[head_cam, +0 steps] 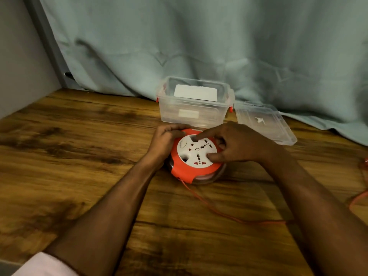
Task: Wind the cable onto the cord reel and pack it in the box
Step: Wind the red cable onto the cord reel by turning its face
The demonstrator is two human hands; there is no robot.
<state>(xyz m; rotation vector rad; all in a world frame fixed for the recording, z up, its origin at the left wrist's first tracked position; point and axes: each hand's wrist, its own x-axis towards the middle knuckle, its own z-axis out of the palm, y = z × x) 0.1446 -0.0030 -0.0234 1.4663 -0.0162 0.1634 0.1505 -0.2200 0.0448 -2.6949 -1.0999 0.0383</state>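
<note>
A round orange cord reel point(185, 170) with a white socket face point(196, 151) lies flat on the wooden table. My left hand point(165, 140) grips its far left rim. My right hand point(237, 144) rests on the white face, with the index fingertip in a recess at the top and the thumb in another at the right. An orange cable point(217, 211) leaves the reel's near edge and runs right across the table, passing under my right forearm. A clear plastic box point(194, 100) with orange latches stands open just behind the reel.
The box's clear lid point(264, 122) lies flat to the right of the box. A white card lies inside the box. A pale green curtain point(199, 46) hangs along the table's back edge. More orange cable point(358, 198) shows at the right edge.
</note>
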